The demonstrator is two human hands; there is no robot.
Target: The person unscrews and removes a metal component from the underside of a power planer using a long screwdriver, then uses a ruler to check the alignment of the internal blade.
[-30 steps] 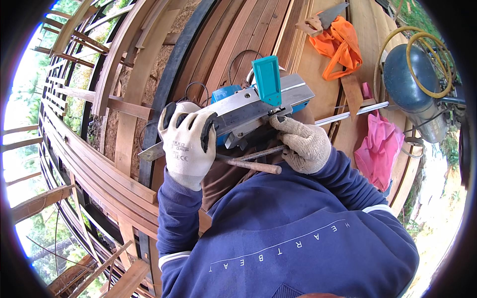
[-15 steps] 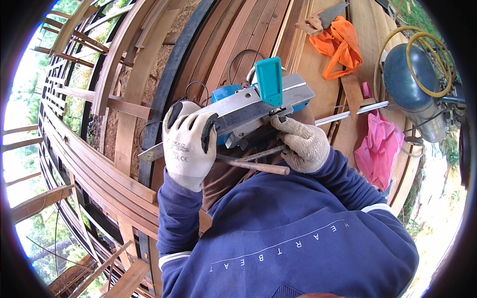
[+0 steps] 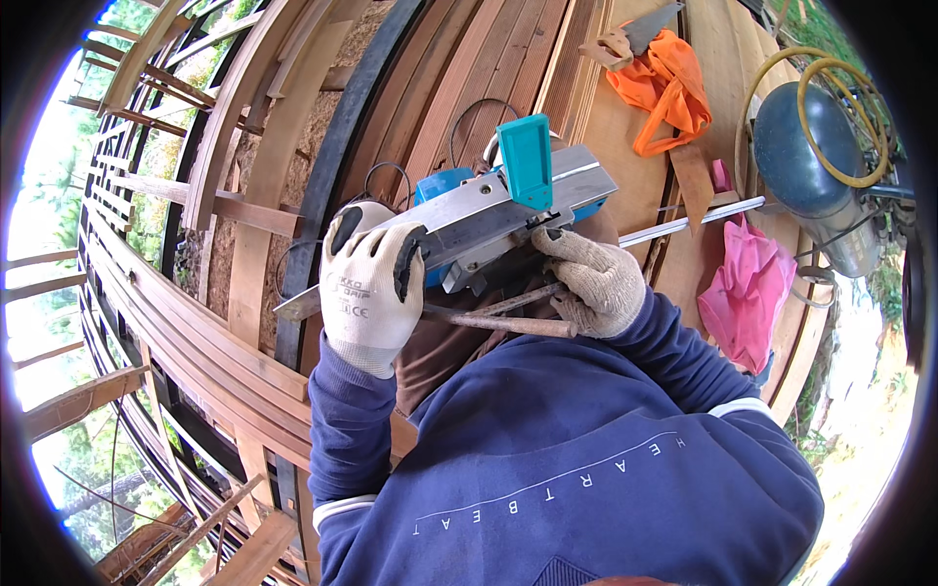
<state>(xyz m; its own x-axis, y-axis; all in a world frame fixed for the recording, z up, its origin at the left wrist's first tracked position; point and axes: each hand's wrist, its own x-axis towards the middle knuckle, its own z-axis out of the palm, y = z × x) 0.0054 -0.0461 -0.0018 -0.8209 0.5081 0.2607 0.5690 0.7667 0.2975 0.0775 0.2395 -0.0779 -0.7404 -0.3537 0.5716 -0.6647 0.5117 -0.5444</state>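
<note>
An electric planer (image 3: 498,207) lies turned over above my lap, its flat metal sole facing up and a teal guard (image 3: 529,161) standing out from it. My left hand (image 3: 371,288), in a pale glove with dark fingertips, is closed around the planer's left end. Gloved as well, my right hand (image 3: 596,278) has its fingers curled, the tips pressed against the planer's side by the cutter opening. Whether a small part sits under those fingertips is hidden. Below the planer, a tool with a wooden handle (image 3: 528,325) and a thin rod (image 3: 523,299) lie across my lap.
Long wooden boards (image 3: 459,88) spread out ahead. At the right are an orange bag (image 3: 669,83), a handsaw (image 3: 650,29), a pink bag (image 3: 743,298), a metal bar (image 3: 694,218) and a dark tank (image 3: 806,146) with a coiled yellow hose (image 3: 803,107). Timber framing (image 3: 259,195) stands left.
The planer has shifted very slightly to the left. The wooden handle on my lap has slid a little to the right. Both hands keep nearly the same places.
</note>
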